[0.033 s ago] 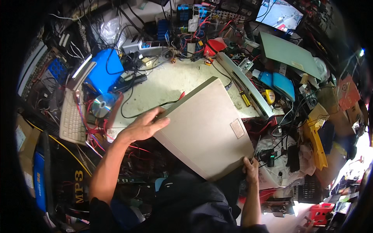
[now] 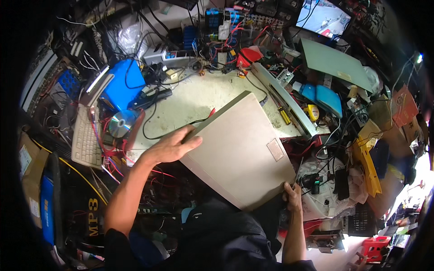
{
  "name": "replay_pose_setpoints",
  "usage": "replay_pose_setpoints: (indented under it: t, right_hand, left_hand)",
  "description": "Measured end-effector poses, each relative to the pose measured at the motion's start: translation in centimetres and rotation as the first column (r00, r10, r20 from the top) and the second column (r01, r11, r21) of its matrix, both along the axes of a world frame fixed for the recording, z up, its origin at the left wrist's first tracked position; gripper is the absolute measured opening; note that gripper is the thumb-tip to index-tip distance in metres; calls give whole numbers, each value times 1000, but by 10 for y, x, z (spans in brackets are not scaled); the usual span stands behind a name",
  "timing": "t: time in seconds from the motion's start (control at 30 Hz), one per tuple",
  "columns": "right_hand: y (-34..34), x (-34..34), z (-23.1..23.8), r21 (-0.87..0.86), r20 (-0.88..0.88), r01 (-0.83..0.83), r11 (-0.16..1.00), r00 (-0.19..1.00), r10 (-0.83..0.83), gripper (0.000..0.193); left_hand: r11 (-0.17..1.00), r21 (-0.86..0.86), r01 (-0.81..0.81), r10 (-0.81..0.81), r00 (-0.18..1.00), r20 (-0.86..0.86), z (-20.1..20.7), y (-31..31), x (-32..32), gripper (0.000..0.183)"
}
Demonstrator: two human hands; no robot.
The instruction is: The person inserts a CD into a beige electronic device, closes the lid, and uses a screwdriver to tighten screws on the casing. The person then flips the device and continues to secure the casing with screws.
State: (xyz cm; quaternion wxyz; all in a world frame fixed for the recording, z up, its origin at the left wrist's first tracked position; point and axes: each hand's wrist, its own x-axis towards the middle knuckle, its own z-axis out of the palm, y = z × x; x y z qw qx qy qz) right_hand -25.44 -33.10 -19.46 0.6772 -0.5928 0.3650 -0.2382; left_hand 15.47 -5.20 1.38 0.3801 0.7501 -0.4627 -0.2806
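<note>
A flat beige case (image 2: 239, 153), box-shaped with a small printed label near its right edge, is held tilted between my two hands, over the front edge of the workbench. My left hand (image 2: 174, 145) grips its left edge, thumb on the broad face and fingers around the side. At the lower right corner, my right hand (image 2: 293, 195) pinches the case with the thumb on top; its other fingers are partly hidden beneath. A black cable with a red tip (image 2: 211, 112) lies on the bench just behind the case.
The worn white workbench (image 2: 190, 95) lies beyond the case. To the left are a keyboard (image 2: 86, 142), a disc (image 2: 121, 123) and a blue box (image 2: 124, 83). Right of it are a long metal panel (image 2: 285, 99), a screwdriver (image 2: 284, 115), a tape measure (image 2: 312, 111) and a greenish panel (image 2: 334, 63).
</note>
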Motion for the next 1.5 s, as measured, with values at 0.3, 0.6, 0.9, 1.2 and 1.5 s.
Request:
replay_pose_setpoints:
  t: [0.3, 0.6, 0.9, 1.2, 1.5]
  right_hand:
    - [6, 1, 57, -50, 118, 150, 987, 983, -144, 28]
    - [-20, 44, 389, -789, 112, 99, 606, 994, -16, 56]
    - [45, 217, 584, -860, -486, -489, 144, 872, 55, 46]
    - [4, 284, 574, -697, -469, -444, -563, 876, -110, 41]
    - [-10, 299, 570, -854, -509, -513, -85, 789, 344, 47]
  left_hand:
    - [984, -148, -99, 71, 981, -180, -13, 1, -8, 59]
    - [873, -281, -400, -96, 422, -901, -49, -5, -64, 67]
    - [843, -251, -476, -396, -232, -889, -71, -62, -161, 69]
    - [850, -237, -470, -391, -261, -883, -71, -40, -142, 71]
    - [818, -488, -303, -562, -248, -789, -79, -44, -113, 85]
